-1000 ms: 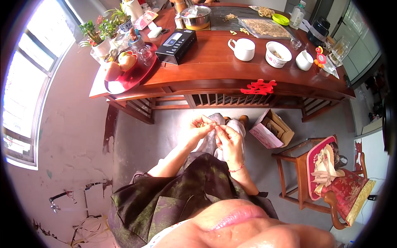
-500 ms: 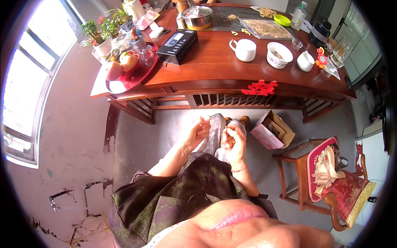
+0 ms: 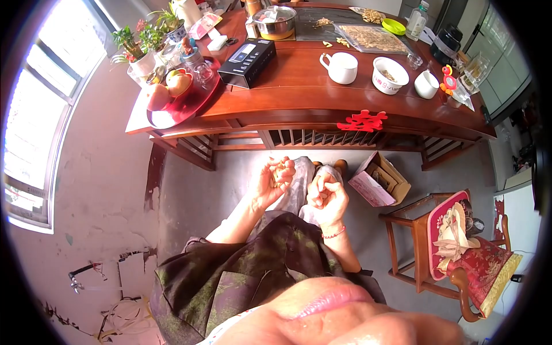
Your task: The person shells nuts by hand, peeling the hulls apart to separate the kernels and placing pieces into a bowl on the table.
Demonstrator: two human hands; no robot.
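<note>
My left hand [image 3: 272,183] is raised over my lap, its fingers curled round something small that I cannot make out. A short way to its right, my right hand [image 3: 328,198] is also closed, with thumb and fingers pressed together; what it holds, if anything, is too small to name. The two hands are apart. Beneath them are my grey trousers [image 3: 294,192] and the dark patterned garment [image 3: 253,270]. Beyond the hands, a red paper cutout [image 3: 363,121] hangs at the front edge of the wooden table [image 3: 276,103].
On the table are a black box [image 3: 247,62], a white mug [image 3: 342,68], a white bowl [image 3: 390,75], a small pitcher [image 3: 426,85] and a red tray [image 3: 198,106] with fruit. An open carton [image 3: 379,179] and a wooden chair [image 3: 422,247] stand at the right.
My hands were together at the fingertips a second ago and have moved apart. Since half a second ago the fingers of both have shifted slightly.
</note>
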